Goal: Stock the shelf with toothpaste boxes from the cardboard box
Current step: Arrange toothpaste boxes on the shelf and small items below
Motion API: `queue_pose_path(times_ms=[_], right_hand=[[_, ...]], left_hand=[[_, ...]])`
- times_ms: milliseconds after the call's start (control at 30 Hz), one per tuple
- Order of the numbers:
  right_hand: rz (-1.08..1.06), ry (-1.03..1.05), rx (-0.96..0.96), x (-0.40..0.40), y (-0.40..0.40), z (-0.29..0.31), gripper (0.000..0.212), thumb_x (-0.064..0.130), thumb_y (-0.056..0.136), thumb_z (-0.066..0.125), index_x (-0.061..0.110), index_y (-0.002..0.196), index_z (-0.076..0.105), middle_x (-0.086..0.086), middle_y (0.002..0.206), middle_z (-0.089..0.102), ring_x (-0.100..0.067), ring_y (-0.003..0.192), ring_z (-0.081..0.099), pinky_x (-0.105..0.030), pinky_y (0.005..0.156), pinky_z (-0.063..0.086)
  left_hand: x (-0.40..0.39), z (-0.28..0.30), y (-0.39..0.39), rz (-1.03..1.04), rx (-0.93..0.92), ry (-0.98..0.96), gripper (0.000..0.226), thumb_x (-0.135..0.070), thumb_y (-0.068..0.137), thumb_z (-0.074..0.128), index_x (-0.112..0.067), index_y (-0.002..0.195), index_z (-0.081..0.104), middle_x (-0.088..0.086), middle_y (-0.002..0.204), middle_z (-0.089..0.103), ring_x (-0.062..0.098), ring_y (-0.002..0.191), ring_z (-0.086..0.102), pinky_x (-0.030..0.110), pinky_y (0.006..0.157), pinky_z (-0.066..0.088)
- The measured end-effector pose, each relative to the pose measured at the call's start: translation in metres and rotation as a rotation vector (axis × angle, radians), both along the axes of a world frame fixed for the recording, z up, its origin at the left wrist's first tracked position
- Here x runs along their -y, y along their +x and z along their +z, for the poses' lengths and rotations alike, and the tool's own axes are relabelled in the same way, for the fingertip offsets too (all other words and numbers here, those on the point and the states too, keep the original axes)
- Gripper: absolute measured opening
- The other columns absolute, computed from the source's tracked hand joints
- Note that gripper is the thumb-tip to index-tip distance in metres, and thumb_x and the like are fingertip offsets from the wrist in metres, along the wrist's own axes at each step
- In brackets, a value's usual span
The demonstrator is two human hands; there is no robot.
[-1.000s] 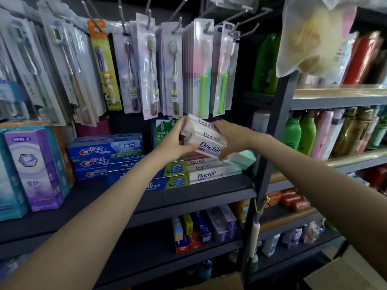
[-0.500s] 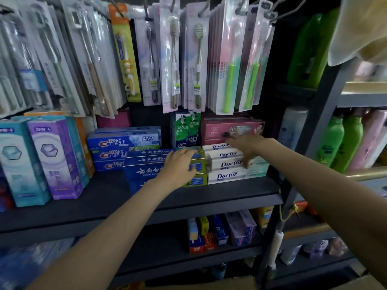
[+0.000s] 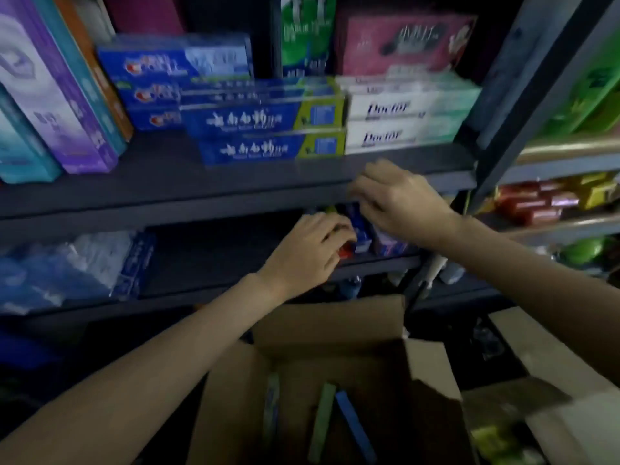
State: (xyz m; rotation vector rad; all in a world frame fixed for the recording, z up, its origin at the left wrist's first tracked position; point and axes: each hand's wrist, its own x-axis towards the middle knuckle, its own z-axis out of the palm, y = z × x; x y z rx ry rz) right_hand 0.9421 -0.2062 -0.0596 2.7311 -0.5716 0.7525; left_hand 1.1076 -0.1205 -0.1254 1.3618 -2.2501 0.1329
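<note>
1. Hands sit low in my view, both in front of the dark grey metal shelf (image 3: 235, 186), w/ the frame blurred by motion.
2. Left hand (image 3: 302, 253) reaches into the lower shelf level; its fingers curl by small red and blue boxes (image 3: 355, 239) there. Can't tell if that grip is pinching one or just touching them.
3. Right hand (image 3: 402, 199) is at the front lip of the upper board, fingers loosely bent & spread, nothing seen in that grip.
4. White "Doctor" toothpaste boxes (image 3: 402, 122) lie stacked flat at the right end of the upper board, touching the blue and green toothpaste boxes (image 3: 268, 132) just left of them.
5. Behind those: blue Crest-style cartons (image 3: 174, 72), a green carton (image 3: 302, 35), a pink carton (image 3: 402, 41).
6. Far left, tall purple and teal boxes (image 3: 53, 105) stand upright.
7. Open brown cardboard box (image 3: 335, 330) is below my arms, flaps up; inside I see a green box (image 3: 322, 421) and a blue box (image 3: 355, 427) standing on end, rest too dark.
8. Clear plastic-wrapped packs (image 3: 84, 263) lie on the lower level at left.
</note>
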Motion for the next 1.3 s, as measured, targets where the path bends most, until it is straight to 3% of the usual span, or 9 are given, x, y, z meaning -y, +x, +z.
queue_pose_path(times_ms=[133, 300, 467, 633, 800, 933, 1000, 1100, 1300], right_hand=[[0.037, 0.371, -0.215, -0.061, -0.005, -0.141, 0.020, 0.017, 0.084, 0.049, 0.009, 0.090, 0.067, -0.008, 0.085, 0.066, -0.027, 0.074, 0.065, -0.031, 0.053, 0.052], [-0.522, 1.181, -0.820, -0.115, -0.025, -0.359, 0.036, 0.023, 0.094, 0.046, 0.014, 0.128, 0.051, -0.010, 0.131, 0.054, -0.029, 0.119, 0.053, -0.035, 0.092, 0.045], [-0.784, 1.348, -0.938, -0.148, -0.049, -0.537, 0.043, 0.030, 0.093, 0.051, 0.005, 0.128, 0.051, -0.016, 0.130, 0.056, -0.031, 0.119, 0.054, -0.037, 0.097, 0.045], [-0.897, 1.290, -0.880, -0.152, -0.040, -0.613, 0.048, 0.027, 0.091, 0.056, 0.006, 0.132, 0.045, -0.015, 0.133, 0.050, -0.032, 0.121, 0.051, -0.039, 0.097, 0.044], [-0.842, 1.474, -0.686, -0.142, -0.014, -0.591, 0.048, 0.027, 0.081, 0.069, 0.005, 0.121, 0.056, -0.016, 0.123, 0.060, -0.029, 0.113, 0.058, -0.035, 0.089, 0.047], [-0.674, 1.868, -0.222, -0.134, 0.032, -0.489, 0.032, 0.008, 0.083, 0.066, 0.005, 0.115, 0.058, -0.015, 0.113, 0.064, -0.019, 0.096, 0.066, -0.030, 0.076, 0.054], [-0.590, 2.040, 0.077, -0.133, 0.053, -0.420, 0.021, 0.001, 0.086, 0.059, 0.005, 0.107, 0.058, -0.015, 0.100, 0.066, -0.008, 0.072, 0.067, -0.023, 0.062, 0.055], [-0.462, 2.050, 0.155, -0.127, 0.061, -0.314, 0.016, 0.011, 0.087, 0.061, 0.006, 0.103, 0.063, -0.005, 0.089, 0.068, -0.008, 0.069, 0.065, -0.021, 0.061, 0.053], [-0.195, 1.999, 0.245, -0.111, 0.066, -0.131, 0.015, 0.016, 0.088, 0.060, 0.022, 0.100, 0.064, 0.006, 0.086, 0.073, -0.006, 0.071, 0.066, -0.018, 0.061, 0.052]], left_hand=[[-0.055, -0.110, -0.006, 0.028, 0.113, 0.569, 0.040, -0.013, 0.093, 0.037, -0.015, 0.132, 0.046, 0.005, 0.140, 0.040, 0.020, 0.127, 0.035, 0.034, 0.104, 0.035], [-0.108, -0.273, 0.007, 0.287, -0.004, 1.289, 0.058, -0.004, 0.094, 0.043, -0.016, 0.146, 0.020, 0.004, 0.155, 0.007, 0.025, 0.135, 0.031, 0.032, 0.103, 0.036], [-0.137, -0.394, 0.018, 0.367, 0.034, 1.355, 0.053, -0.013, 0.093, 0.047, -0.013, 0.143, 0.026, 0.010, 0.147, 0.025, 0.031, 0.129, 0.039, 0.037, 0.099, 0.038], [-0.138, -0.450, 0.023, 0.360, -0.021, 1.330, 0.053, -0.016, 0.093, 0.047, -0.014, 0.142, 0.027, 0.008, 0.145, 0.029, 0.029, 0.126, 0.043, 0.037, 0.097, 0.041], [-0.128, -0.441, 0.022, 0.369, -0.132, 1.334, 0.045, -0.018, 0.093, 0.048, -0.015, 0.136, 0.033, 0.007, 0.134, 0.042, 0.025, 0.116, 0.050, 0.037, 0.092, 0.043], [-0.114, -0.383, 0.024, 0.363, -0.470, 1.487, 0.044, -0.029, 0.086, 0.063, -0.018, 0.122, 0.039, 0.003, 0.125, 0.048, 0.019, 0.110, 0.051, 0.031, 0.087, 0.044], [-0.107, -0.338, 0.030, 0.354, -0.592, 1.445, 0.037, -0.027, 0.080, 0.071, -0.019, 0.099, 0.040, 0.006, 0.108, 0.054, 0.018, 0.095, 0.054, 0.032, 0.079, 0.046], [-0.097, -0.247, 0.053, 0.339, -0.664, 1.322, 0.029, -0.025, 0.078, 0.073, -0.021, 0.076, 0.044, -0.006, 0.076, 0.050, 0.006, 0.069, 0.045, 0.022, 0.058, 0.035], [-0.090, -0.064, 0.096, 0.188, -0.908, 1.159, 0.015, -0.011, 0.082, 0.068, -0.016, 0.077, 0.055, -0.012, 0.053, 0.059, -0.004, 0.047, 0.050, 0.009, 0.047, 0.037]])
